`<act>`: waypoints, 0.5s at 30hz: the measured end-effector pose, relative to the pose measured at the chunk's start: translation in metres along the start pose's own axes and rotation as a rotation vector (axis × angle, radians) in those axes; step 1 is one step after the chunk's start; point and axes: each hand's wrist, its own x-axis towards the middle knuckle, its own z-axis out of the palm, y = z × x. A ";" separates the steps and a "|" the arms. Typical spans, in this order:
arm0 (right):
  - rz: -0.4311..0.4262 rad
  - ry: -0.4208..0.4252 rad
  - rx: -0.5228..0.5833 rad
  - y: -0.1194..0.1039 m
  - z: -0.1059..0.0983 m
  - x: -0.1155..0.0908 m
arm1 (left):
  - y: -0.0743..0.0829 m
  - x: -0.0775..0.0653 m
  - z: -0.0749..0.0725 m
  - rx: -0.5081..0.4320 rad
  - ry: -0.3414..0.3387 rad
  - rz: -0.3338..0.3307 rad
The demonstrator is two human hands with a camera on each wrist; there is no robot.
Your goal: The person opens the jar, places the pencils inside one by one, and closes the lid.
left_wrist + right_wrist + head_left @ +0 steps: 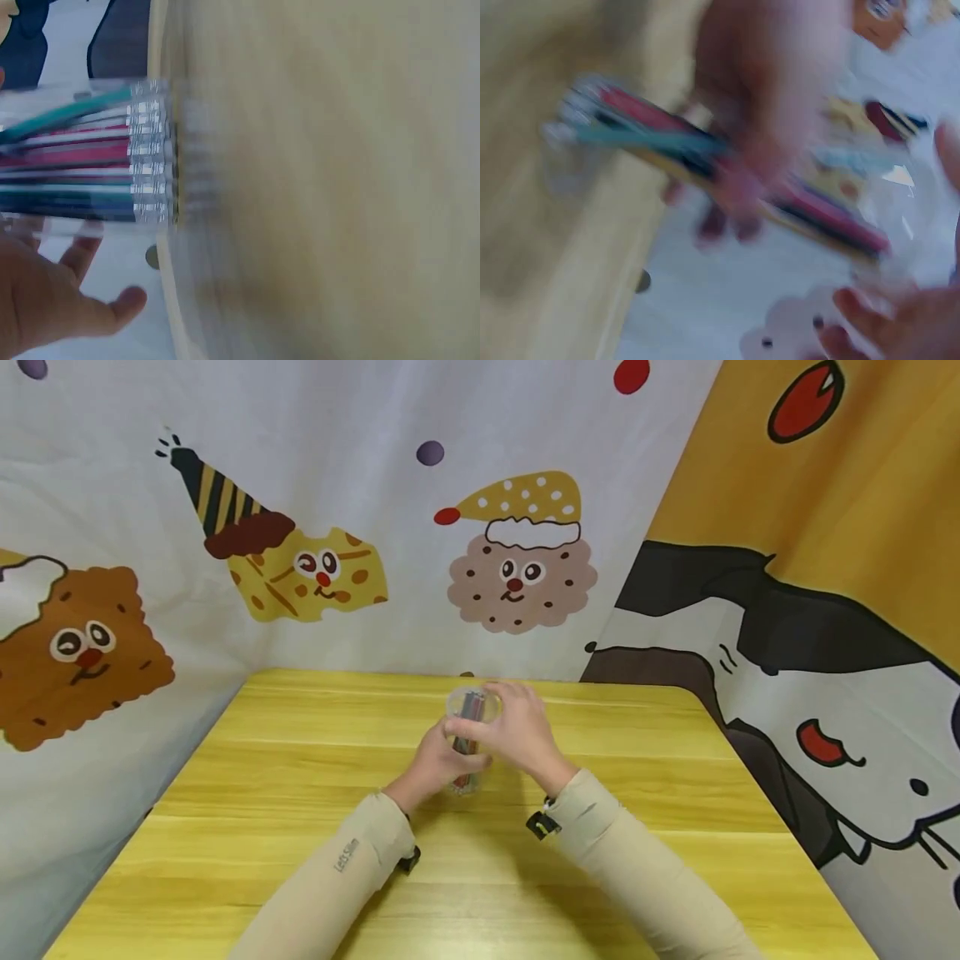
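A clear cylindrical container [462, 783] stands tilted over the table, filled with slim coloured sticks [71, 154] that look like pens or pencils. They are teal, pink and dark, and the container's base is ribbed and clear. My left hand [441, 757] grips the container around its middle, the thumb across the near side. At the upper end, my right hand [519, 720] holds the clear round top, fingers behind and thumb in front. Whether that top is a separate lid, I cannot tell. In the right wrist view, motion blurs the left hand [769, 97] and the sticks.
The yellow wood-grain table [300, 843] extends around both forearms. Behind it hangs a white curtain [360, 410] with cartoon biscuits and cheese. Another curtain [885, 510] with a large cartoon animal borders the right side.
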 end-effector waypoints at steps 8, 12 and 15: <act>-0.131 -0.474 0.136 0.019 -0.045 0.037 | 0.000 0.007 -0.010 0.021 -0.068 -0.081; -0.122 -0.370 0.103 0.017 -0.039 0.039 | 0.000 0.007 -0.009 0.014 -0.079 -0.077; -0.115 -0.250 0.013 0.012 -0.029 0.032 | -0.001 0.006 -0.009 0.015 -0.088 -0.059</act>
